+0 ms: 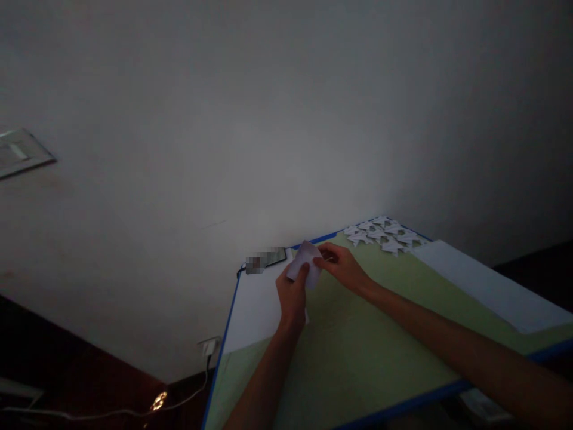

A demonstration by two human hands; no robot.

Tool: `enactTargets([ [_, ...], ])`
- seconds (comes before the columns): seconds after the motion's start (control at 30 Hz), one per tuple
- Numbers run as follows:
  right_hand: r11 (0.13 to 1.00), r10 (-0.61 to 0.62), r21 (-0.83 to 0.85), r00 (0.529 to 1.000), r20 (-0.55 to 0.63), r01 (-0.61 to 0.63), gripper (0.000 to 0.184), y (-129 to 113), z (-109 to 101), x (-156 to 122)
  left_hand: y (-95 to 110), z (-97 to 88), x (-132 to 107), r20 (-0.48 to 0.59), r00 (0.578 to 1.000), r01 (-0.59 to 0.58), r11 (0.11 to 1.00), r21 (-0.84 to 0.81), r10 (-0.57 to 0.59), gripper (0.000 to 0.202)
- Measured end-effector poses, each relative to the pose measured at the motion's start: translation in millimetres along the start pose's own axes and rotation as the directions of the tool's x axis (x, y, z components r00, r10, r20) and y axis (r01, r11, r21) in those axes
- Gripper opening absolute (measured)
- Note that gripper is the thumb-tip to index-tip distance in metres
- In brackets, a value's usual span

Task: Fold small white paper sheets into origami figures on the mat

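Observation:
A small piece of folded white paper (308,254) is held up above the table between both hands. My left hand (293,292) grips it from below, the thumb pressed on its face. At its right edge, my right hand (342,266) pinches the paper between thumb and fingers. Several folded white paper stars (394,245) lie grouped at the far right corner of the table. A white sheet (255,310) lies under and left of my left hand.
The green tabletop (367,334) has a blue edge and meets a grey wall (286,119). A phone-like device (275,258) lies at the back left. Another white sheet (487,286) covers the right side. A plug (208,347) with a cable is in the wall.

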State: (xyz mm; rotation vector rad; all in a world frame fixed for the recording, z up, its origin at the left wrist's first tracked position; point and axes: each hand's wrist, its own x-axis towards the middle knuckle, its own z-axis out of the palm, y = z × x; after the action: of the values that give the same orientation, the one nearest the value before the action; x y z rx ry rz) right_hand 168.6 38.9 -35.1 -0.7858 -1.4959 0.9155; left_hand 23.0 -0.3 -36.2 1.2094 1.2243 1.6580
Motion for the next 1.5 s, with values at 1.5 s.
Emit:
enactTargets([
  [1.5,0.996,-0.028,-0.087,0.997,0.072,0.034,0.025,-0.8,-0.8,-0.6,1.3,-5.2,2.4,0.034,0.998,-0.062,0.997,0.054,0.060,0.044],
])
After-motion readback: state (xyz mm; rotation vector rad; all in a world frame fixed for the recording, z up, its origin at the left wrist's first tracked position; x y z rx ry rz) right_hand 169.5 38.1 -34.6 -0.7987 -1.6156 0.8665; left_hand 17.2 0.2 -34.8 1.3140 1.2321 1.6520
